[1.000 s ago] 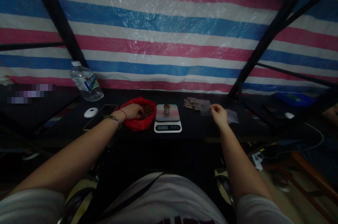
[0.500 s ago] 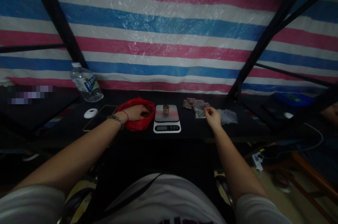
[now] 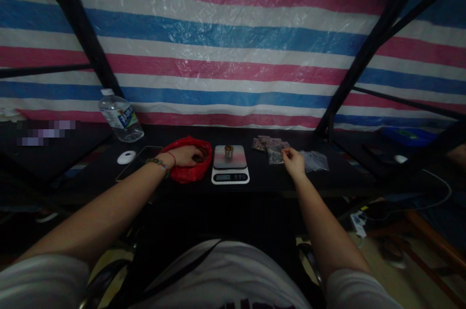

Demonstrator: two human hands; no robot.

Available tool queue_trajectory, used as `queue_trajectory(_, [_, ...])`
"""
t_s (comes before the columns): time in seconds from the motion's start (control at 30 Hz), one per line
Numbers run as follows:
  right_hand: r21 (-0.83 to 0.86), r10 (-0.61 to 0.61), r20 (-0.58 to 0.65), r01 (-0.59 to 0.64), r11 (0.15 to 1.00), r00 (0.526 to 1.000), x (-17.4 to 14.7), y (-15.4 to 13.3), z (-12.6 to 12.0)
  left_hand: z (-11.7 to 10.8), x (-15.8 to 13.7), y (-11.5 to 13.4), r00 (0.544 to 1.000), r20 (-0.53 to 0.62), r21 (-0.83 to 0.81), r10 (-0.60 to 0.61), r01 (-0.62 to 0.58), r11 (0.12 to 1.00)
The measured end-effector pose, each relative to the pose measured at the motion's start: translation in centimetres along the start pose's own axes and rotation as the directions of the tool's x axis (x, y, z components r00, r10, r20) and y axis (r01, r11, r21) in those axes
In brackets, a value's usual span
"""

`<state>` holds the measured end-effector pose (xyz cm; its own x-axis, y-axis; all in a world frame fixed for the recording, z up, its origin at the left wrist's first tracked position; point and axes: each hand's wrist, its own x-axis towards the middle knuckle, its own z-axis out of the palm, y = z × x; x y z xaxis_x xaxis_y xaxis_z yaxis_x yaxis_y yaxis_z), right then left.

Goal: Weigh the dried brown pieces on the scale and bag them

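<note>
My left hand [image 3: 185,156] reaches into a red plastic bag [image 3: 187,175] that holds small brownish pieces. Its fingers point down among them, and their tips are hidden. My right hand [image 3: 293,161] is closed in a pinch at the upper right edge of a small clear plastic bag [image 3: 274,155] with small pieces inside. Between the hands stands a white digital scale [image 3: 230,176]. On its plate is a small metal cup [image 3: 228,151] with brownish contents at the top.
Several small filled bags [image 3: 262,143] lie behind the right hand, and flat clear bags [image 3: 316,161] lie to its right. A phone [image 3: 136,165], a white oval object [image 3: 126,157] and a clear plastic bottle [image 3: 121,117] are on the left. Black metal posts [image 3: 89,42] flank the table.
My left hand and the red bag have shifted very slightly left. The right hand keeps its pinch at the small bag. The view has moved a little.
</note>
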<state>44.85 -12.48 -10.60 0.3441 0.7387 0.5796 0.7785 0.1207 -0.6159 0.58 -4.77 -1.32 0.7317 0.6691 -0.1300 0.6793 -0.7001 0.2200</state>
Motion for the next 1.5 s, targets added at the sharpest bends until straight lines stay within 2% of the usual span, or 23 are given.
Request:
queue_trajectory(0.1, [0.003,-0.001,0.002,0.001,1.000,1.000,0.0,0.1,0.1,0.2,0.6,-0.3,0.999,0.021,0.022,0.028,-0.028,0.999])
queue_trajectory(0.23, [0.005,0.010,0.009,-0.010,1.000,1.000,0.0,0.1,0.1,0.1,1.2,-0.8,0.994,0.079,0.015,-0.077,0.076,0.997])
queue_trajectory(0.3, [0.001,0.013,0.009,-0.013,1.000,1.000,0.0,0.1,0.1,0.1,1.3,-1.1,0.990,0.107,-0.019,-0.087,0.090,0.996])
queue_trajectory(0.4, [0.000,0.010,0.009,-0.010,1.000,1.000,0.0,0.2,0.2,0.2,1.4,-1.1,0.991,0.123,-0.038,-0.054,0.059,0.998])
queue_trajectory(0.53, [0.007,0.019,0.007,-0.019,1.000,1.000,0.1,0.4,0.4,0.5,1.5,-0.6,0.997,0.076,0.027,-0.025,0.023,0.999])
queue_trajectory(0.67, [0.009,0.016,0.005,-0.017,1.000,1.000,0.1,0.4,0.4,0.3,1.6,-0.3,0.998,0.064,0.008,0.011,-0.012,1.000])
queue_trajectory(0.83, [-0.003,0.014,0.001,-0.014,1.000,1.000,0.1,0.3,0.3,-0.2,1.5,-0.1,0.997,0.068,-0.049,-0.042,0.045,0.998])
queue_trajectory(0.97, [-0.002,0.011,0.003,-0.011,1.000,1.000,0.1,0.3,0.3,-0.7,1.3,0.2,0.985,0.131,-0.143,-0.114,0.133,0.981])
queue_trajectory(1.1, [0.002,0.014,0.003,-0.014,1.000,1.000,0.1,0.4,0.4,-1.2,1.2,0.2,0.971,0.173,-0.165,-0.166,0.195,0.967])
queue_trajectory(1.5, [0.004,0.017,-0.001,-0.017,1.000,1.000,0.0,0.4,0.4,-3.0,1.2,0.6,0.975,0.140,-0.113,-0.172,0.188,0.976])
